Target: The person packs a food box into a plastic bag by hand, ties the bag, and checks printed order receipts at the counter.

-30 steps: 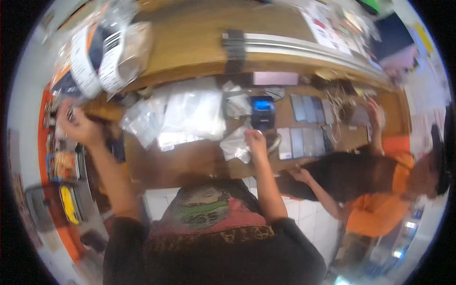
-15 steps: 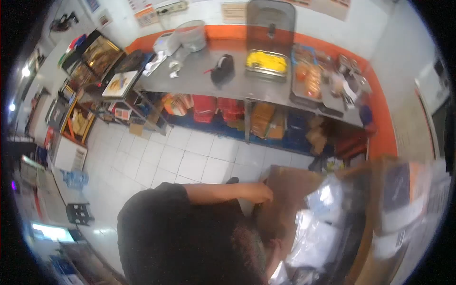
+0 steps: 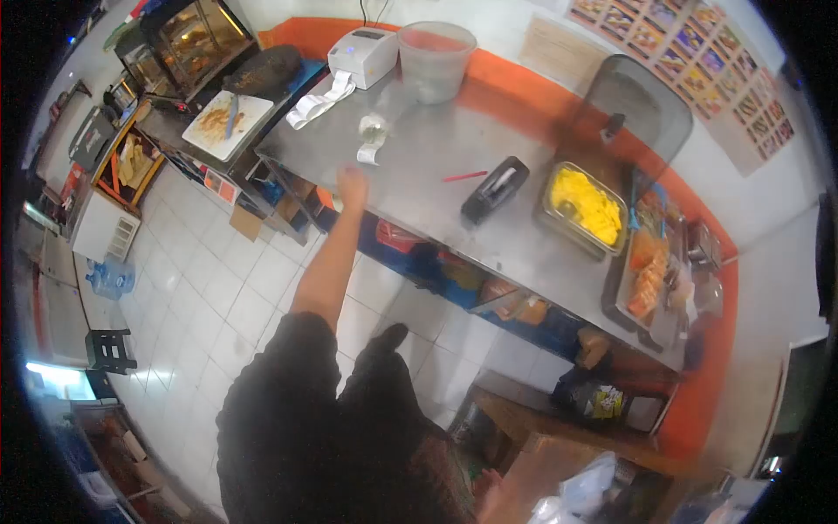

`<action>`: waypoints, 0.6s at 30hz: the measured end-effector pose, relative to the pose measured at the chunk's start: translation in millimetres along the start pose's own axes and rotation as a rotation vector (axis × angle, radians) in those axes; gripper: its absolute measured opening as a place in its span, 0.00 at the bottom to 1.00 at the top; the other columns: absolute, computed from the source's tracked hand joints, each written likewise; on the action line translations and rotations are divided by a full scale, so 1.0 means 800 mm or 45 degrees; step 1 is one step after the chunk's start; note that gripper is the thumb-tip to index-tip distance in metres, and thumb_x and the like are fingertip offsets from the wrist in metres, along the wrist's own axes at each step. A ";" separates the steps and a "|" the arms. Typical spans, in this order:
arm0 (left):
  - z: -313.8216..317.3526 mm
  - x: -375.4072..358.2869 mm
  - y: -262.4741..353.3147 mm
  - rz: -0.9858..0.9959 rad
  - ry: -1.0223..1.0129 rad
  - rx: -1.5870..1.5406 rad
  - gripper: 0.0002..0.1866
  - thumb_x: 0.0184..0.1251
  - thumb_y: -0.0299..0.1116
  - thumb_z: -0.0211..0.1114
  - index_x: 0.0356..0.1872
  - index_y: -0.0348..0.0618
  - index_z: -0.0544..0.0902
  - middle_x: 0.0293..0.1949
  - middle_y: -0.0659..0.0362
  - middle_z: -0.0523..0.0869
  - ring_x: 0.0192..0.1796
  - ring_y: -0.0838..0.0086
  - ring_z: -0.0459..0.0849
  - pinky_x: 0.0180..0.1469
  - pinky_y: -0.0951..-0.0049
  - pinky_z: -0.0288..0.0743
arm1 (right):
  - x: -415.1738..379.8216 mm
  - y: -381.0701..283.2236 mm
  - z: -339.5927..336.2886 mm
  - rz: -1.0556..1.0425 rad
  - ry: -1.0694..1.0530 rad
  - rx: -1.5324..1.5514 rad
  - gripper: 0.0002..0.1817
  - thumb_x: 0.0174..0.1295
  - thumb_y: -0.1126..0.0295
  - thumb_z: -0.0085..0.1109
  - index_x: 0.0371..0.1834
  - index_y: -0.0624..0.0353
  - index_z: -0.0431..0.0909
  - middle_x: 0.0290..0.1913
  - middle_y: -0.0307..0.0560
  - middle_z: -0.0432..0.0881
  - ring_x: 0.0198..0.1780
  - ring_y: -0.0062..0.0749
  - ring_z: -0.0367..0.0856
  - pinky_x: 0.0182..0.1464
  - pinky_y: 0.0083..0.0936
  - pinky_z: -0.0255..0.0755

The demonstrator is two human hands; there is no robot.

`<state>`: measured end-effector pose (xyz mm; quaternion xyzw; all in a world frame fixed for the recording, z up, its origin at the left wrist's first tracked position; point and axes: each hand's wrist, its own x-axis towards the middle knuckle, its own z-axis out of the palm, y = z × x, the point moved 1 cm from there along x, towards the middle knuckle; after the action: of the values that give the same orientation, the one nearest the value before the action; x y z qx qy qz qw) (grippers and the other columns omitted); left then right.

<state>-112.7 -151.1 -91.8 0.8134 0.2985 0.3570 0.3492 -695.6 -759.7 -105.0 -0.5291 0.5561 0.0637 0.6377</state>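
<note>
My left hand (image 3: 352, 186), blurred, reaches out at the front edge of the steel table (image 3: 419, 188). Its fingers are smeared by motion. A small roll of white paper labels (image 3: 373, 133) lies just beyond it, and a white label printer (image 3: 362, 58) with a paper strip (image 3: 320, 101) hanging out stands farther back. To the right lie a red pen (image 3: 464, 176) and a black device (image 3: 495, 191). Low in the view, my right hand (image 3: 489, 491) is beside a brown wooden surface (image 3: 546, 463) with clear plastic bags (image 3: 587, 483); its fingers are mostly hidden.
A translucent bucket (image 3: 435, 65) stands beside the printer. At the right are a steel pan of yellow food (image 3: 585, 205) under a raised lid (image 3: 637, 109) and a tray of orange food (image 3: 648, 279). A cutting board (image 3: 227, 124) with a knife sits at the left. White tiles cover the floor.
My view has swung toward the steel table. My left hand has moved from the brown surface to the table's front edge; my right hand remains low by the brown surface.
</note>
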 end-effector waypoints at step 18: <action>0.001 -0.034 0.022 -1.004 -1.016 -0.966 0.19 0.60 0.25 0.61 0.54 0.35 0.74 0.45 0.53 0.83 0.44 0.64 0.83 0.47 0.65 0.78 | -0.011 -0.125 0.233 -0.072 -0.148 -0.092 0.15 0.63 0.70 0.59 0.52 0.62 0.75 0.41 0.44 0.82 0.33 0.27 0.79 0.30 0.23 0.71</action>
<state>-123.2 -181.7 -88.3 0.5342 0.2751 -0.0446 0.7981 -512.5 -659.6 -71.3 -0.5626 0.5003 0.0964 0.6511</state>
